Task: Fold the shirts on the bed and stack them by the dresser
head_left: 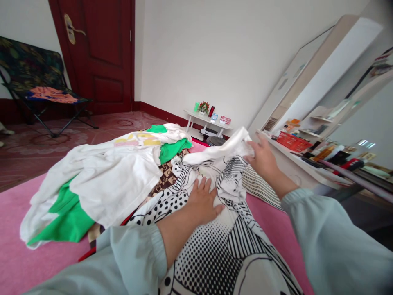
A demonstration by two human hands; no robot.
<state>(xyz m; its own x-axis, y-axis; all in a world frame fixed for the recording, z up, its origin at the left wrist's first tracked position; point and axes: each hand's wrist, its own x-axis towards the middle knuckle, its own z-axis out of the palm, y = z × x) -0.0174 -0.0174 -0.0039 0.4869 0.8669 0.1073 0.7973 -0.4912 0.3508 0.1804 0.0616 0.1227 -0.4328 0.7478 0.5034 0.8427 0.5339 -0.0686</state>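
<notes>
My left hand (204, 203) lies flat, fingers spread, on the patterned garment (205, 250) atop the pink cover (15, 209); my right hand (263, 159) pinches its white band (216, 150). A white pot (202, 113) holds a red-flecked plant (203, 107).

left hand (202, 201) flat on black-and-white patterned garment (208, 250), right hand (260, 159) holding raised white band (216, 151) at its far end. white-and-green clothes (113, 184) alongside, pink cover (18, 209) underneath.

A white wall (215, 49) stands beyond the right grip (263, 159), a dark-red door (106, 49) and folding chair (30, 67) far left of it, a pale dresser (296, 168) to its right.
</notes>
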